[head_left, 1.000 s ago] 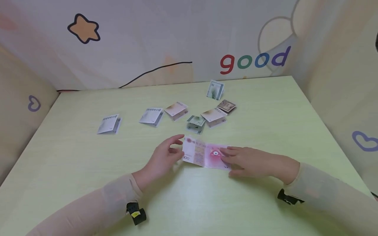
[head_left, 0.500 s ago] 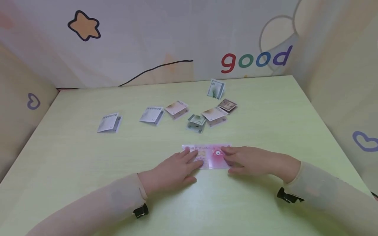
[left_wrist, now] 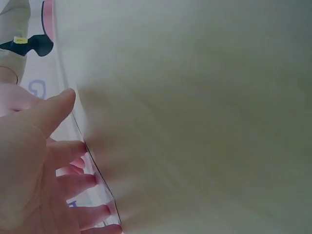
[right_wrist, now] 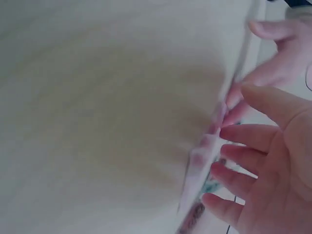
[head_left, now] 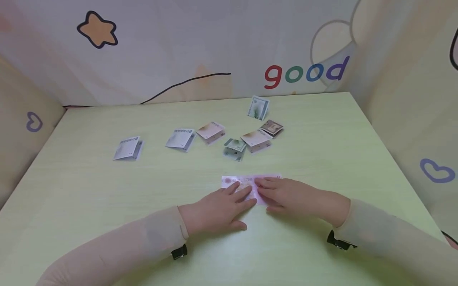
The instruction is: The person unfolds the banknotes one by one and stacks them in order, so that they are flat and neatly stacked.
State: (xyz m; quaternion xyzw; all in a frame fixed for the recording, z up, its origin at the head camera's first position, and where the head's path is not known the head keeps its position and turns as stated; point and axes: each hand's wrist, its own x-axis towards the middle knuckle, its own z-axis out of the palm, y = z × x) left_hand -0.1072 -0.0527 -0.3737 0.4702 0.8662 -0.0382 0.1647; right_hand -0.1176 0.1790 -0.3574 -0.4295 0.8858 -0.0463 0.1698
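1. A pink-and-white rectangular paper banknote (head_left: pixel 247 179) lies unfolded, roughly flat, on the pale yellow-green table (head_left: pixel 89 198), nearer the person than the other notes.
2. The left hand (head_left: pixel 218 210) rests its fingers, extended and slightly spread, over the note's left half and middle; thumb out to the side, it grasps nothing.
3. The right hand (head_left: pixel 297 196) touches the right half, fingers extended and ungripping — its fingertips just beside the left hand's.
4. Beyond them lie folded paper notes: two grey-violet ones (head_left: pixel 180 139) to the left, two beige-pink ones (head_left: pixel 257 138), a green one (head_left: pixel 235 149) between those two but nearer the hands, and a dark brown one (head_left: pixel 272 127) touching the right-hand beige-pink note.
5. A blue-green folded note (head_left: pixel 258 107) stands tilted near the table's far edge.
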